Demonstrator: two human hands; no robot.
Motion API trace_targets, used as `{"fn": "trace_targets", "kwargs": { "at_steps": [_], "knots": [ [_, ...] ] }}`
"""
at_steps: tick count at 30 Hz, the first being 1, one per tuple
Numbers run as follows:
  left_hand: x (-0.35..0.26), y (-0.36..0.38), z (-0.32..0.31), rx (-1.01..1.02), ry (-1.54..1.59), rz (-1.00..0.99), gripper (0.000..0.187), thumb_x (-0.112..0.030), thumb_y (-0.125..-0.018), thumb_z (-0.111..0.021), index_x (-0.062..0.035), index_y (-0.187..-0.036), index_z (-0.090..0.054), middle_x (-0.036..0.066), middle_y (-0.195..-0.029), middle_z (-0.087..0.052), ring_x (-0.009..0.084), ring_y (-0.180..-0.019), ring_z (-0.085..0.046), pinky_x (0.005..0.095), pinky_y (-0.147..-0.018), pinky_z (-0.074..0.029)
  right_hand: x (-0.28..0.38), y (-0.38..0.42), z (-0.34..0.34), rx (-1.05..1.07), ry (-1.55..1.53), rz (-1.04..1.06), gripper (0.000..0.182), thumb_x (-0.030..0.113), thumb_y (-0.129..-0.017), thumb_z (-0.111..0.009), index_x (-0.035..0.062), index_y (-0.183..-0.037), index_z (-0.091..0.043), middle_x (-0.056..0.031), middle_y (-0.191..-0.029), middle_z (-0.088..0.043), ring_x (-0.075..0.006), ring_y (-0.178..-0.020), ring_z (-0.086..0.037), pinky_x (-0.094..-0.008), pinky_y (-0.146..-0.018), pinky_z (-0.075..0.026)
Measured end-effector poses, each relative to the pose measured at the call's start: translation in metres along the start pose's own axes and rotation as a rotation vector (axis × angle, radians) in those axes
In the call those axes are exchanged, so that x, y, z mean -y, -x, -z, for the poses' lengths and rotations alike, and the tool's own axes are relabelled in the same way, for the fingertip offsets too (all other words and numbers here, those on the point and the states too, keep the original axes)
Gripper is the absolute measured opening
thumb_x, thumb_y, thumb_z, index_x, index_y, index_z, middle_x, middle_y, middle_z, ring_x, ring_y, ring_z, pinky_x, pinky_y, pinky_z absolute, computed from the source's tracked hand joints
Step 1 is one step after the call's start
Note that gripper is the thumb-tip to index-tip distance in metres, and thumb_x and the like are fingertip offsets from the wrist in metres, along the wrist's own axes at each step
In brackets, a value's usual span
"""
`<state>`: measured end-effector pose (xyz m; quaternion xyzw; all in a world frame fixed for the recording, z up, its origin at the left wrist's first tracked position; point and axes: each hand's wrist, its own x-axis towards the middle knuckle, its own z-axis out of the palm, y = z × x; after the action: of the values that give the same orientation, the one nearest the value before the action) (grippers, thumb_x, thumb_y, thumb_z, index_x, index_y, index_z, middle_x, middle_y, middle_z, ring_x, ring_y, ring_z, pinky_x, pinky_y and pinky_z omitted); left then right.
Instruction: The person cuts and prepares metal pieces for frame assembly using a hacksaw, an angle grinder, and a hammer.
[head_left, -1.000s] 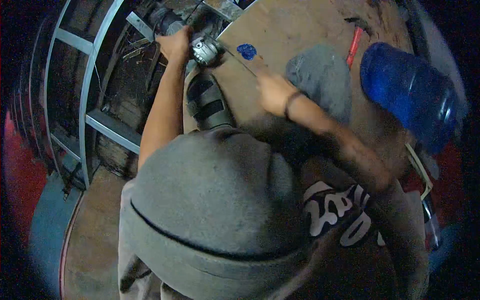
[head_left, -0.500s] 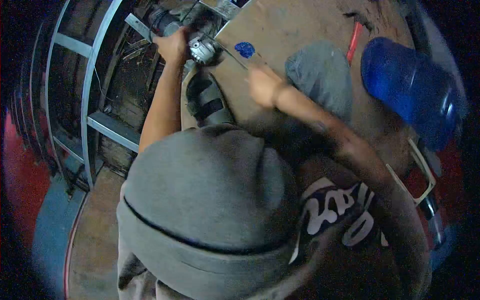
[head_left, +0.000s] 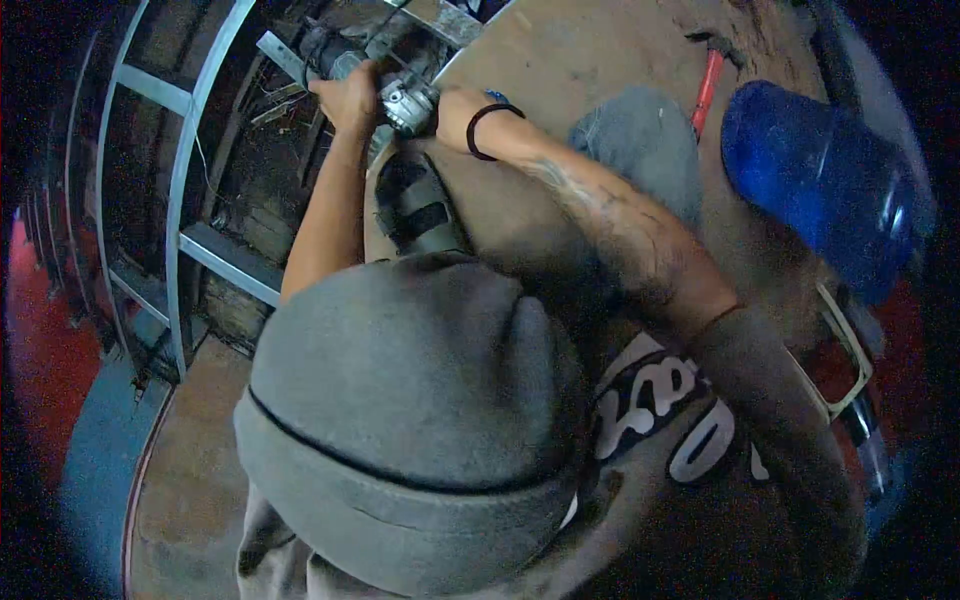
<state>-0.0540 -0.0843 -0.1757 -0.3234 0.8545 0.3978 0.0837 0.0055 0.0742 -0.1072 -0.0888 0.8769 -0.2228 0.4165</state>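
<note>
My left hand [head_left: 350, 100] is wrapped around a power tool with a dark body [head_left: 325, 45] and a silver metal head [head_left: 408, 106], which looks like an angle grinder. Right beside that head is my right hand [head_left: 462, 117], its fingers curled closed; whatever they hold is hidden. A dark band circles the right wrist. Just behind this wrist a bit of a small blue object [head_left: 497, 96] shows. Below the tool a foot in a dark strapped sandal [head_left: 415, 205] rests on the brown board.
A metal frame [head_left: 185, 160] of square tubes stands at left over dark, littered ground. On the brown board [head_left: 600, 50] lies a hammer [head_left: 709, 85] with a red handle. A large blue container [head_left: 820, 180] is at right, near a pale frame-like piece [head_left: 850, 360]. A grey cap [head_left: 420, 400] fills the lower middle.
My right hand has moved up and left, from over the board to the tool's silver head, and now partly covers the small blue object. My left hand stays on the tool.
</note>
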Motion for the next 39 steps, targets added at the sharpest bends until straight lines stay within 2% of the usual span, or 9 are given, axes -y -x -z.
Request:
{"fn": "trace_targets", "kwargs": {
  "at_steps": [5,8,11,17,19,24,30,37,39],
  "knots": [
    [-0.001,0.002,-0.001,0.032,0.006,0.056,0.098,-0.033,-0.055,-0.074,0.0097,-0.127,-0.024,0.032,-0.122,-0.043,0.0401,-0.114,-0.044,0.0371,-0.098,-0.034,-0.025,0.095,-0.035,-0.224,-0.175,-0.059,0.022,0.014,-0.076,-0.052,-0.0032,-0.081,-0.065,-0.0226,-0.093,-0.06,-0.0401,-0.091,-0.057,-0.0466,-0.076,-0.046],
    [-0.003,0.004,0.001,0.052,-0.006,0.102,0.099,-0.033,-0.054,-0.075,0.0106,-0.127,-0.023,0.032,-0.122,-0.043,0.0396,-0.114,-0.044,0.0372,-0.097,-0.035,-0.04,0.056,-0.043,-0.061,0.184,0.302,0.033,0.015,-0.075,-0.05,0.0155,-0.106,-0.062,-0.0215,-0.088,-0.063,-0.0349,-0.081,-0.062,-0.0424,-0.074,-0.05],
    [0.002,0.001,-0.004,0.03,-0.036,0.099,0.096,-0.034,-0.056,-0.074,0.011,-0.125,-0.025,0.032,-0.119,-0.045,0.0398,-0.112,-0.046,0.0375,-0.096,-0.036,0.005,0.0,0.001,-0.039,0.014,-0.045,0.027,0.019,-0.08,-0.048,0.0112,-0.101,-0.064,-0.0225,-0.087,-0.063,-0.0361,-0.08,-0.062,-0.0434,-0.073,-0.05],
    [0.004,-0.003,-0.004,0.059,-0.019,-0.055,0.094,-0.036,-0.055,-0.073,0.0118,-0.121,-0.027,0.034,-0.115,-0.047,0.0415,-0.11,-0.048,0.0387,-0.095,-0.037,-0.019,0.086,-0.035,-0.469,-0.182,0.146,0.023,0.018,-0.075,-0.052,-0.0027,-0.071,-0.063,-0.0245,-0.079,-0.061,-0.0407,-0.076,-0.06,-0.0459,-0.07,-0.048],
    [0.002,0.003,-0.003,0.053,-0.01,0.013,0.094,-0.035,-0.056,-0.073,0.0118,-0.122,-0.026,0.034,-0.115,-0.047,0.0414,-0.11,-0.048,0.0389,-0.095,-0.037,-0.024,0.074,-0.024,0.024,-0.053,0.003,0.022,0.015,-0.076,-0.051,-0.0037,-0.077,-0.062,-0.0259,-0.08,-0.061,-0.041,-0.079,-0.06,-0.0471,-0.071,-0.048],
    [0.004,0.004,-0.003,-0.033,0.059,0.147,0.095,-0.031,-0.057,-0.073,0.011,-0.126,-0.023,0.033,-0.119,-0.044,0.0398,-0.114,-0.045,0.0384,-0.097,-0.035,-0.007,0.007,-0.013,-0.183,-0.178,-0.042,0.024,0.009,-0.076,-0.05,-0.0056,-0.094,-0.056,-0.0276,-0.085,-0.06,-0.0432,-0.084,-0.058,-0.0474,-0.072,-0.048],
    [0.004,0.002,-0.004,0.025,-0.025,0.085,0.095,-0.032,-0.059,-0.073,0.0083,-0.129,-0.023,0.032,-0.122,-0.043,0.0402,-0.115,-0.044,0.0377,-0.099,-0.033,-0.024,0.083,-0.026,0.07,-0.042,-0.08,0.027,0.007,-0.074,-0.053,-0.0071,-0.098,-0.052,-0.0286,-0.085,-0.059,-0.0424,-0.085,-0.058,-0.0475,-0.075,-0.047],
    [0.005,-0.002,-0.004,0.029,-0.021,0.043,0.098,-0.035,-0.056,-0.074,0.0104,-0.126,-0.023,0.034,-0.118,-0.045,0.0427,-0.112,-0.045,0.0389,-0.097,-0.034,-0.017,0.026,-0.028,-0.092,-0.174,-0.08,0.045,0.035,-0.073,-0.061,-0.0044,-0.094,-0.062,-0.0238,-0.089,-0.062,-0.0372,-0.087,-0.061,-0.0419,-0.076,-0.05],
    [-0.003,0.003,-0.001,0.044,-0.021,0.048,0.097,-0.035,-0.055,-0.074,0.0104,-0.125,-0.024,0.034,-0.117,-0.045,0.0427,-0.112,-0.045,0.039,-0.097,-0.034,-0.026,0.078,-0.046,-0.117,-0.278,-0.167,0.042,0.01,-0.074,-0.054,-0.0073,-0.111,-0.044,-0.0286,-0.096,-0.058,-0.0414,-0.088,-0.058,-0.0454,-0.074,-0.048]
  ]
}}
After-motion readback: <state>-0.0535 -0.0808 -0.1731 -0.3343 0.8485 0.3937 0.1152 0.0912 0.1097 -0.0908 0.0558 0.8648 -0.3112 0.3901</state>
